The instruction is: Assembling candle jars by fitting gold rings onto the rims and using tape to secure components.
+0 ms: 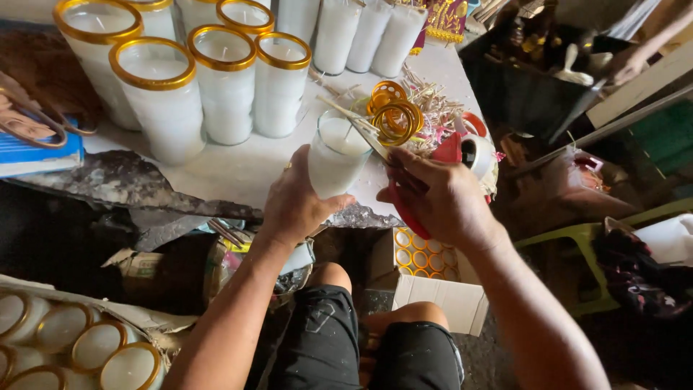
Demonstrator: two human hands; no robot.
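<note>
My left hand (292, 202) grips a tall glass candle (334, 155) filled with white wax, with no gold band on its rim, held over the table's front edge. My right hand (433, 198) holds a thin stick or tool (357, 124) whose tip lies across the candle's top; something red (447, 152) sits by the fingers. Loose gold rings (393, 115) lie on a pile of thin sticks just behind the candle.
Several white glass candles with gold rims (166, 94) stand at the table's back left, plain ones (368, 32) behind. Scissors (29, 123) lie left. A box of gold rings (426, 260) sits below the table; more rimmed candles (79, 347) fill a box at lower left. Another person's hand (628, 68) is at upper right.
</note>
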